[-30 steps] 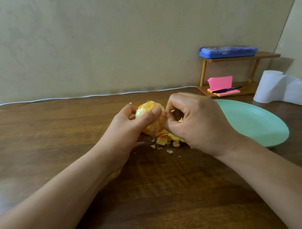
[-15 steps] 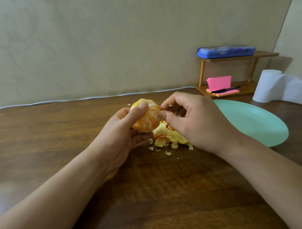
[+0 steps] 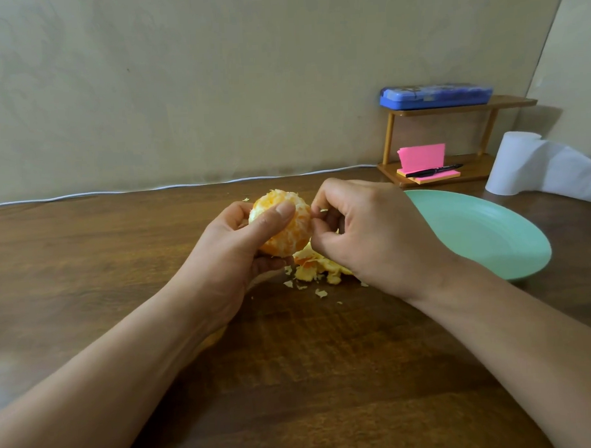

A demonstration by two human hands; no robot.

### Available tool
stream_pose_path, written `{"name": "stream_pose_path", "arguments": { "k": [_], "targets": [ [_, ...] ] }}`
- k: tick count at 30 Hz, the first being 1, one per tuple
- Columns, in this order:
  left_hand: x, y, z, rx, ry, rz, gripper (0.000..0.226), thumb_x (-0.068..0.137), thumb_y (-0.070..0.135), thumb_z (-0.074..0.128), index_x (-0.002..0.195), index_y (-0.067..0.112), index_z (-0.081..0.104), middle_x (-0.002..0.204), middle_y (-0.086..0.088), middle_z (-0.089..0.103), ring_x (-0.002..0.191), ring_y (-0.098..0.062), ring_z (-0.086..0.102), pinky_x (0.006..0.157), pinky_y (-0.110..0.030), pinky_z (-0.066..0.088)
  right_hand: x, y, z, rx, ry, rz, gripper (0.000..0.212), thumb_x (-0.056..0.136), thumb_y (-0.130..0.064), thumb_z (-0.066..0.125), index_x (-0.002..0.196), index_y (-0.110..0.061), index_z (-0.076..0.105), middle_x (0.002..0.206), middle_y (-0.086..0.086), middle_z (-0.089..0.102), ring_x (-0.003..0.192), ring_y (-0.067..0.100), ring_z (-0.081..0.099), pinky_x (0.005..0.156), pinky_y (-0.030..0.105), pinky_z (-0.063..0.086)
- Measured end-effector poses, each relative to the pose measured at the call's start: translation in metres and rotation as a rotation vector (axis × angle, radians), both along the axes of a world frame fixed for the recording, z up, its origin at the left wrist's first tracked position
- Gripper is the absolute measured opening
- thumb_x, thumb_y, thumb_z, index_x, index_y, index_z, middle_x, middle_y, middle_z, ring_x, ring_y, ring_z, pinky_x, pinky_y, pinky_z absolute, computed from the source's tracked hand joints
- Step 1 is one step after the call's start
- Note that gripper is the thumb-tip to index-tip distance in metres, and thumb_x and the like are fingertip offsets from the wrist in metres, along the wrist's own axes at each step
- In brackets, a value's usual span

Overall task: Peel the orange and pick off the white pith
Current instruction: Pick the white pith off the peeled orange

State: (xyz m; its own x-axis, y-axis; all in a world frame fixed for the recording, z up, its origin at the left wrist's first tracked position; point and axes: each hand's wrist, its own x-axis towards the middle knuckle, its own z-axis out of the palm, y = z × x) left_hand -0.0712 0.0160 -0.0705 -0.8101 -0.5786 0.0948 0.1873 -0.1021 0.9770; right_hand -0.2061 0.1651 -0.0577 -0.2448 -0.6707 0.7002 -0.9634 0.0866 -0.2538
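A peeled orange (image 3: 289, 232), pale with patches of white pith, is held above the wooden table (image 3: 88, 264) in my left hand (image 3: 231, 256), thumb across its front and fingers curled underneath. My right hand (image 3: 365, 234) is at the orange's right side, fingers curled, thumb and forefinger pinched at the fruit's surface; a small pale scrap shows at the fingertips. A heap of peel and pith pieces (image 3: 317, 268) lies on the table just below both hands, partly hidden by my right hand.
A mint-green plate (image 3: 482, 237) sits on the table right of my right hand. Behind it are a small wooden shelf (image 3: 451, 107) with a blue case, pink sticky notes and a pen, and a white paper roll (image 3: 520, 164). A white cable (image 3: 119, 193) runs along the wall.
My left hand has turned the orange and lifted it slightly. My right hand's thumb and forefinger have come back up to the fruit's right side after dipping toward the peel heap.
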Motion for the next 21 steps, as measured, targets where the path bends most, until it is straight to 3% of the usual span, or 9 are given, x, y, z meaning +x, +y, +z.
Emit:
{"name": "stream_pose_path", "arguments": {
  "k": [4, 9, 15, 21],
  "targets": [
    [0.000, 0.000, -0.001, 0.025, 0.017, -0.020, 0.068, 0.079, 0.044, 0.082, 0.130, 0.005, 0.063, 0.104, -0.010, 0.078, 0.087, -0.021, 0.075, 0.067, -0.027, 0.060, -0.001, -0.003, 0.000, -0.052, 0.019, 0.002, 0.010, 0.091, -0.021, 0.076, 0.085, -0.018, 0.067, 0.076, -0.005, 0.064, 0.067, 0.014, 0.059, 0.057, 0.039, 0.051],
    [-0.002, 0.002, 0.000, 0.091, 0.052, -0.079, 0.075, 0.083, 0.043, 0.076, 0.139, -0.003, 0.059, 0.112, -0.015, 0.074, 0.087, -0.020, 0.073, 0.066, -0.026, 0.060, 0.002, -0.006, -0.002, -0.147, 0.007, -0.005, 0.010, 0.089, -0.017, 0.074, 0.084, -0.017, 0.066, 0.072, -0.007, 0.060, 0.063, 0.012, 0.055, 0.054, 0.029, 0.045],
    [-0.002, 0.002, 0.001, 0.169, 0.084, -0.143, 0.063, 0.086, 0.046, 0.073, 0.134, 0.006, 0.067, 0.116, -0.013, 0.072, 0.087, -0.019, 0.071, 0.067, -0.025, 0.060, 0.006, -0.009, -0.006, -0.246, -0.188, 0.041, 0.007, 0.090, -0.013, 0.075, 0.087, -0.015, 0.069, 0.069, -0.008, 0.064, 0.063, 0.015, 0.062, 0.057, 0.033, 0.053],
    [0.001, 0.004, 0.001, 0.223, 0.092, -0.195, 0.060, 0.088, 0.050, 0.068, 0.134, 0.012, 0.068, 0.109, -0.010, 0.073, 0.080, -0.019, 0.069, 0.066, -0.023, 0.060, 0.011, -0.008, -0.007, -0.295, -0.354, 0.111, 0.006, 0.093, -0.011, 0.075, 0.091, -0.014, 0.070, 0.072, -0.007, 0.065, 0.065, 0.015, 0.064, 0.057, 0.023, 0.052]
  ]
}}
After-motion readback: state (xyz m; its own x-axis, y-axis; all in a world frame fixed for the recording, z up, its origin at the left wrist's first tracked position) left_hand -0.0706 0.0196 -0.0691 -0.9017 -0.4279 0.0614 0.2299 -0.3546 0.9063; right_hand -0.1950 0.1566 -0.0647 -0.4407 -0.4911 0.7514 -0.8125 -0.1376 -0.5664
